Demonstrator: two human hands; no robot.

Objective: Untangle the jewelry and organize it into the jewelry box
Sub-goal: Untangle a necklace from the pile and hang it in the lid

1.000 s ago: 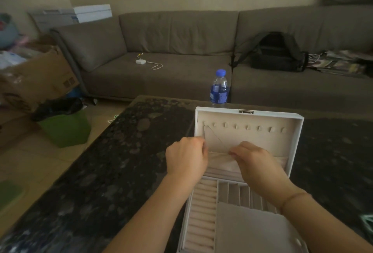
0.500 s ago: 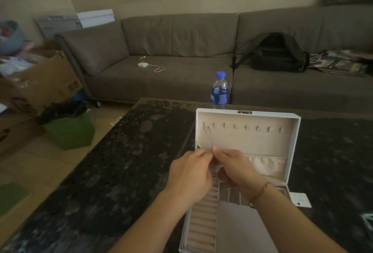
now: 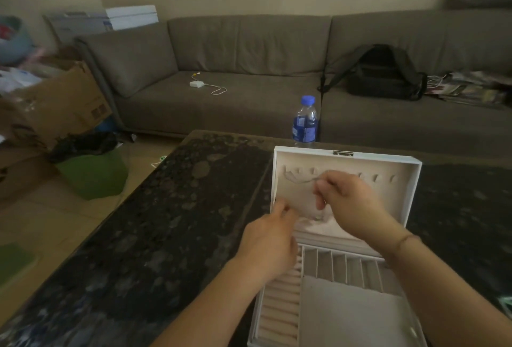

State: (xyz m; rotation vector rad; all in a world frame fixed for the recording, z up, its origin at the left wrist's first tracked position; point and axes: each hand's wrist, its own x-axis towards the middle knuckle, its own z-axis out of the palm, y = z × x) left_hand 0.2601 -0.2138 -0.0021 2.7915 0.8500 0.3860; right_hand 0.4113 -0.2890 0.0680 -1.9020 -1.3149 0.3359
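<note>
A white jewelry box (image 3: 414, 180) stands open on the dark stone table (image 3: 171, 224), its lid upright with a row of hooks. A thin silver chain (image 3: 300, 179) runs from the leftmost hook toward my right hand (image 3: 346, 202), which pinches it in front of the lid. My left hand (image 3: 270, 241) is lower, at the lid's left side over the ring rolls, fingers curled near the fabric pocket; whether it holds the chain's other end is blurred. Ring rolls and slot compartments (image 3: 340, 266) fill the tray below.
A water bottle (image 3: 304, 120) with a blue cap stands at the table's far edge behind the box. Beyond it is a grey sofa (image 3: 249, 75) with a black backpack (image 3: 382, 75) and a charger (image 3: 196, 84). Cardboard boxes and a green bin (image 3: 91, 175) sit on the floor left.
My hands were together low at the lid's left half a second ago. My right hand has risen to the hook row with the chain, and my left hand has dropped slightly.
</note>
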